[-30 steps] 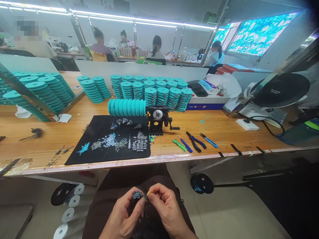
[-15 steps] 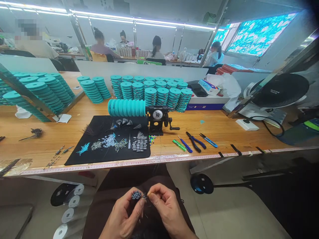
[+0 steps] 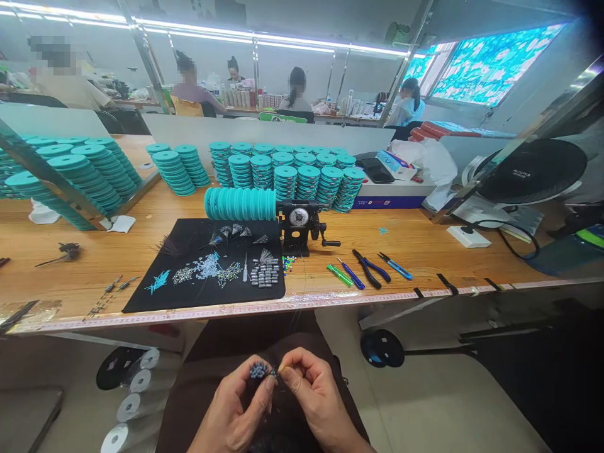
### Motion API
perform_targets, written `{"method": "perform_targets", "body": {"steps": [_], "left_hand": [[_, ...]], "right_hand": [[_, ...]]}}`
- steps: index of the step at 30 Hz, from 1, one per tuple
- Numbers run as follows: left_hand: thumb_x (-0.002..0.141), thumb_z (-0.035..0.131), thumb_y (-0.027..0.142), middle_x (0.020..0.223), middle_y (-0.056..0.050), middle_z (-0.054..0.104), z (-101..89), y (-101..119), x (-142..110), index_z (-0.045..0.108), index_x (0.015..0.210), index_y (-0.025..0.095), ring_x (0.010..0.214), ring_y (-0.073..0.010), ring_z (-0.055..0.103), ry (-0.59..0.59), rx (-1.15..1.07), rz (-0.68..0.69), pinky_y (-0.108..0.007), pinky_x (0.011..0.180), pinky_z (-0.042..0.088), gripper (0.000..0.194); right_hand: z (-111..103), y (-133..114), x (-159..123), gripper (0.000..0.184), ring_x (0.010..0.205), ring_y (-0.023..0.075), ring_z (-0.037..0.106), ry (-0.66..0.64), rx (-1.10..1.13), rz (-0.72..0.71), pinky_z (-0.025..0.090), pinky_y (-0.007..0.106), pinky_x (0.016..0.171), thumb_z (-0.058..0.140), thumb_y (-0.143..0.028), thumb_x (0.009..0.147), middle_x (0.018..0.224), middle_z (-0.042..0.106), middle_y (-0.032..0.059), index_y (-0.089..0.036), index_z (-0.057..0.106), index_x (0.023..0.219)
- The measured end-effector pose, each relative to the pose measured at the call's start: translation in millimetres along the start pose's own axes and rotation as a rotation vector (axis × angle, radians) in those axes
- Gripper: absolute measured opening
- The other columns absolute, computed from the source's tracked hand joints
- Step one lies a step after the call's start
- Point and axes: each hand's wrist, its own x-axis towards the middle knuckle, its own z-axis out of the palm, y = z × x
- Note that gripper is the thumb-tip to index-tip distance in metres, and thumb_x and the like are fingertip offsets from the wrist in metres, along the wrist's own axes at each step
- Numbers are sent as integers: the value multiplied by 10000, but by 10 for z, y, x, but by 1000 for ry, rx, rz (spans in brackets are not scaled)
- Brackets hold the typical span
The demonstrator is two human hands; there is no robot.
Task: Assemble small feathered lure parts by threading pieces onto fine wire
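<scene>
Left hand (image 3: 240, 397) curled, right hand (image 3: 310, 389) pinching; both close together

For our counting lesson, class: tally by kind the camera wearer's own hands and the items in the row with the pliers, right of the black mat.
Left hand and right hand: 2
Pliers: 1
Slim items (green item, dark-blue item, light-blue item): 3
Total: 6

Blue-grey bead cluster (image 3: 257, 370) in left hand (image 3: 236, 401), right hand (image 3: 317, 395) at its end.

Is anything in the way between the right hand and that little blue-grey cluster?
Only the thumb tip of the left hand and a small dark bit show between the blue-grey cluster and the right hand; nothing else is visible there.
</scene>
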Motion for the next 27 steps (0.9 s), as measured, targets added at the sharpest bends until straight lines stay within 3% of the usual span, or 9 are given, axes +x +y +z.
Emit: {"method": "perform_targets", "body": {"steps": [12, 19, 27], "left_hand": [[903, 510, 488, 606, 33, 464, -26, 1, 7, 502, 727, 194, 567, -125, 415, -48, 51, -2, -220, 543, 365, 342], [901, 525, 464, 606, 35, 465, -13, 16, 2, 511, 714, 189, 563, -117, 396, -37, 48, 15, -223, 544, 364, 333], [868, 566, 529, 596, 50, 437, -16, -42, 27, 493, 729, 185, 541, -101, 365, -106, -69, -61, -207, 501, 331, 378]], "right_hand": [[9, 8, -20, 329, 637, 116, 334, -18, 20, 10, 277, 229, 568, 673, -481, 863, 672, 421, -32, -165, 616, 788], [20, 82, -20, 313, 655, 109, 325, -31, 202, 88, 293, 211, 597, 715, -458, 845, 684, 417, -35, -166, 618, 790], [26, 116, 7, 261, 651, 110, 450, 7, 188, 57, 364, 212, 626, 798, -414, 762, 686, 588, -1, -164, 725, 756]]}}
